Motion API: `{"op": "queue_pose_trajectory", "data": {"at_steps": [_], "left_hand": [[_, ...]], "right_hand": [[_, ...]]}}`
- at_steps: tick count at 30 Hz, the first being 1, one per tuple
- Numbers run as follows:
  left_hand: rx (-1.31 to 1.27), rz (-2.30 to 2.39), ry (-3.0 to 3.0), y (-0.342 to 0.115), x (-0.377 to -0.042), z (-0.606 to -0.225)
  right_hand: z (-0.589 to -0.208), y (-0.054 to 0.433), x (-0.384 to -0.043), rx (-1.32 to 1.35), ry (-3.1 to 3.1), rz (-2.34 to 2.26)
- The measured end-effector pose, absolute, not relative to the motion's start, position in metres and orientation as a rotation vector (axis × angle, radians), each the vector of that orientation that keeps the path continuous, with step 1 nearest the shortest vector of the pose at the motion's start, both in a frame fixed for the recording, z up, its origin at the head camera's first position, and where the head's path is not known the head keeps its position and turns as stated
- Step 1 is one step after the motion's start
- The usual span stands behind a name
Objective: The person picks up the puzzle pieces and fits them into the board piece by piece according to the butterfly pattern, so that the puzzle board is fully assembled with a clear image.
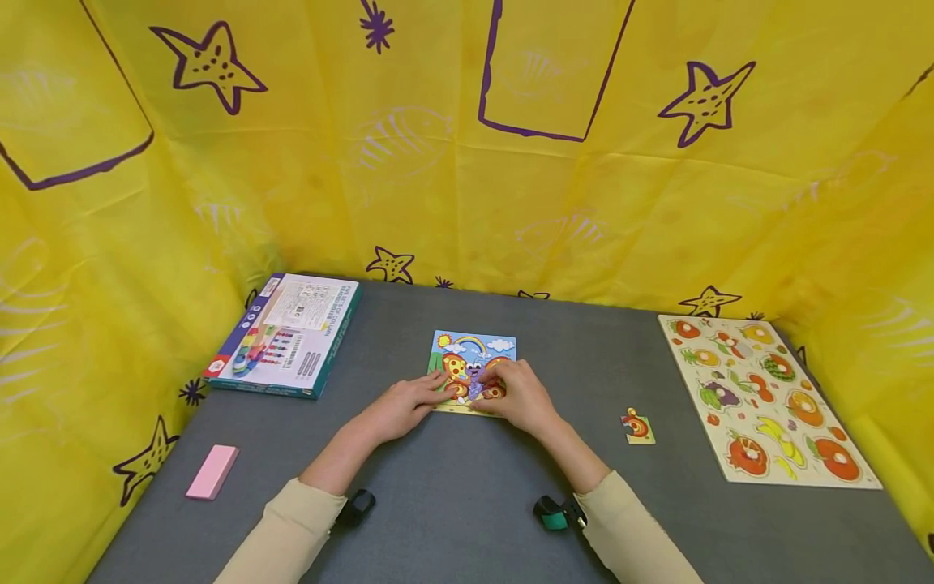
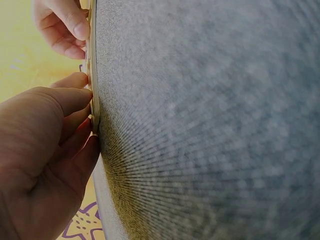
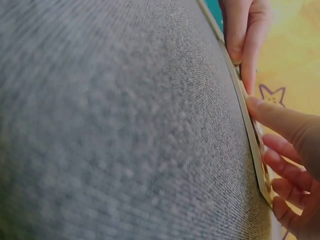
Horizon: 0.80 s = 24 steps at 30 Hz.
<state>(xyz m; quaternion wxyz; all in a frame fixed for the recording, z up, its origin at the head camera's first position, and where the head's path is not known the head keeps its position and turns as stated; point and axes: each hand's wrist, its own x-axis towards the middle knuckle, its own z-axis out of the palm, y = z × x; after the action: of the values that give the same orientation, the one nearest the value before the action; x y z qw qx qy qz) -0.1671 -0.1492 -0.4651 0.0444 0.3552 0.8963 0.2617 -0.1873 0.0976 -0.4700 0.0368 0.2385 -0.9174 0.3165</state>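
A small jigsaw puzzle (image 1: 477, 345) with a butterfly, a rainbow and a sun lies flat in its shallow tray at mid-table. My left hand (image 1: 401, 405) rests at its lower left, fingers extended over the picture; in the left wrist view its fingertips (image 2: 82, 97) touch the puzzle along the near edge. My right hand (image 1: 521, 397) bends over the lower right part, thumb and forefinger pinching a puzzle piece at the butterfly's lower body. That piece is mostly hidden under the fingers. One loose puzzle piece (image 1: 639, 427) with an orange wing pattern lies on the table to the right.
A boxed toy set (image 1: 292, 332) sits at the back left, with a pink block (image 1: 212, 472) nearer me. On the right lies a wooden fruit puzzle board (image 1: 766, 405). Yellow patterned cloth (image 1: 452, 203) encloses the grey table (image 1: 452, 503) at the back and sides.
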Motion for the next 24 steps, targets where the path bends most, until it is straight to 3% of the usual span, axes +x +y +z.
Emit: {"op": "queue_pose_trajectory", "data": {"at_steps": [24], "left_hand": [[1.077, 0.766, 2.753, -0.1468, -0.1659, -0.4623]], "right_hand": [[-0.4768, 0.0986, -0.1877, 0.779, -2.734, 1.084]]}}
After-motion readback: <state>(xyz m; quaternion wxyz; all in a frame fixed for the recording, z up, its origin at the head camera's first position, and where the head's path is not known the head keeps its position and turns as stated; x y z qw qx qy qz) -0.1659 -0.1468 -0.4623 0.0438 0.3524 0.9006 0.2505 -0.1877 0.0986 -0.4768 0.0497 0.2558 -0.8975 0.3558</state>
